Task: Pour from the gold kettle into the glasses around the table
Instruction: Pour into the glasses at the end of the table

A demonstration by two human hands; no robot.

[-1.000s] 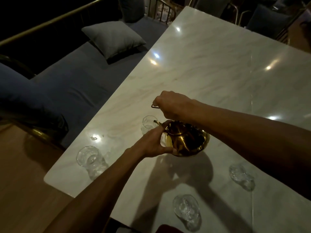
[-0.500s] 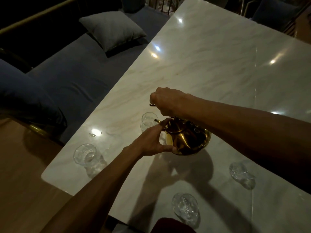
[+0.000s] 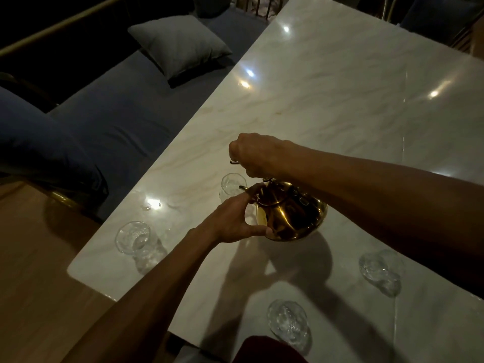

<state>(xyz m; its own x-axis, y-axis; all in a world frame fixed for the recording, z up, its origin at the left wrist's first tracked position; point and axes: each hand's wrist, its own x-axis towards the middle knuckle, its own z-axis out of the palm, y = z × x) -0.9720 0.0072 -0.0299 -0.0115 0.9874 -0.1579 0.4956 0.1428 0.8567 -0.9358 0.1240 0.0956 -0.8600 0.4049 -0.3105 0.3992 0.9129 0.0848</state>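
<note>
— Four glasses ring the table [image 3: 340, 106]; has anything changed in the last second?

— Little. Your right hand [image 3: 252, 153] stays fisted around the handle, your left hand [image 3: 231, 221] still clamps the gold kettle [image 3: 290, 213] by its body. Its spout keeps tipped at the far glass [image 3: 231, 186], so you're still filling that one; three wait.

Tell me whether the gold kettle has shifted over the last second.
No. The gold kettle keeps its spot beside the glass at its spout; only the camera drifted.
</note>
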